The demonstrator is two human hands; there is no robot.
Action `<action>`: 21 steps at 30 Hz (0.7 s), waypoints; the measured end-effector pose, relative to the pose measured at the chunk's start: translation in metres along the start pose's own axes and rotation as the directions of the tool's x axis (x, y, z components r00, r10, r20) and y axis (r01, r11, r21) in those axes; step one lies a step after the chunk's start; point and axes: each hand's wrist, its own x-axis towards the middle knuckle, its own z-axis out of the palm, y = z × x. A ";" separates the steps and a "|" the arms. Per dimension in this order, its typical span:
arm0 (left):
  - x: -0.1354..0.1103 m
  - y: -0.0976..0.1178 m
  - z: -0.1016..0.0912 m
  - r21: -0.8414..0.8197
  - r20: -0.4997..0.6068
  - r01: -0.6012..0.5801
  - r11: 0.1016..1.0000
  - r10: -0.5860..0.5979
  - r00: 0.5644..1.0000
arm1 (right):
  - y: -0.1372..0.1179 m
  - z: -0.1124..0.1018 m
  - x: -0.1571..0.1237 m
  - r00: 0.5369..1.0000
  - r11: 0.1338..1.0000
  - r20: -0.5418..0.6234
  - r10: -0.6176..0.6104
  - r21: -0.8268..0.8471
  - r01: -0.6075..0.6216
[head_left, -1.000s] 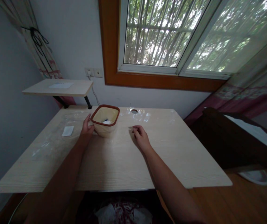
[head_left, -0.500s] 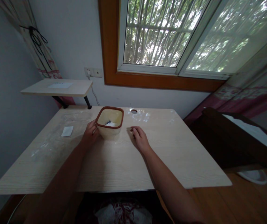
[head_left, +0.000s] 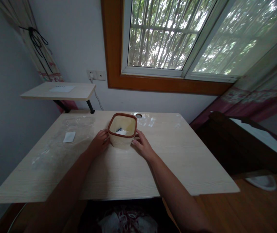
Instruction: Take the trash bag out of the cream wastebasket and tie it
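A cream square bin with a brown rim stands on the desk in front of me. Inside it lies something white with dark marks, too small to name. My left hand presses against the bin's left side, fingers curled and partly hidden by its wall. On the opposite side, my right hand has its thumb and fingers against the wall. Between them, the two hands hold the bin.
A clear plastic sheet or bag lies on the left of the desk, with a white paper square on it. A raised shelf stands at the back left. Near the back edge is a round cable hole.
The bin has moved to the right and slightly toward me, with my left hand following it. My right hand, apart from the bin before, now touches its right side.
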 end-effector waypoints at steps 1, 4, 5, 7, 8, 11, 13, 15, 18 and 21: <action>0.000 0.002 -0.001 -0.013 0.004 0.014 1.000 -0.014 1.000 | 0.001 0.000 0.000 1.000 1.000 0.000 0.000 0.003 0.000; 0.000 0.011 -0.007 -0.093 0.026 0.037 0.995 -0.034 0.999 | 0.001 -0.001 -0.001 1.000 1.000 0.010 -0.009 0.003 0.009; 0.000 0.014 -0.009 -0.135 0.035 0.040 0.990 -0.035 0.999 | 0.000 -0.001 -0.001 1.000 1.000 0.017 -0.014 -0.001 0.014; 0.000 0.021 -0.015 -0.228 0.068 0.056 0.972 -0.041 0.997 | -0.002 -0.002 -0.001 0.999 1.000 0.036 -0.019 -0.006 0.020; 0.000 0.023 -0.017 -0.269 0.091 0.071 0.961 -0.048 0.995 | -0.003 -0.003 -0.001 0.999 1.000 0.046 -0.019 -0.007 0.020; -0.001 0.026 -0.018 -0.334 0.150 0.150 0.930 -0.105 0.983 | -0.009 -0.003 -0.001 0.998 1.000 0.068 -0.013 -0.026 0.015; -0.002 0.023 -0.015 -0.347 0.160 0.204 0.915 -0.157 0.975 | -0.012 -0.002 -0.002 0.997 0.998 0.072 -0.005 -0.056 0.009; -0.003 0.019 -0.008 -0.357 0.173 0.262 0.897 -0.212 0.962 | -0.013 -0.001 -0.002 0.998 0.996 0.069 -0.002 -0.086 0.008; -0.004 0.014 0.005 -0.347 0.186 0.363 0.865 -0.316 0.930 | -0.010 0.000 -0.001 0.998 0.989 0.063 -0.024 -0.144 0.033; -0.002 0.015 0.014 -0.288 0.135 0.411 0.865 -0.388 0.911 | -0.006 0.000 -0.001 0.996 0.975 0.062 -0.060 -0.209 0.072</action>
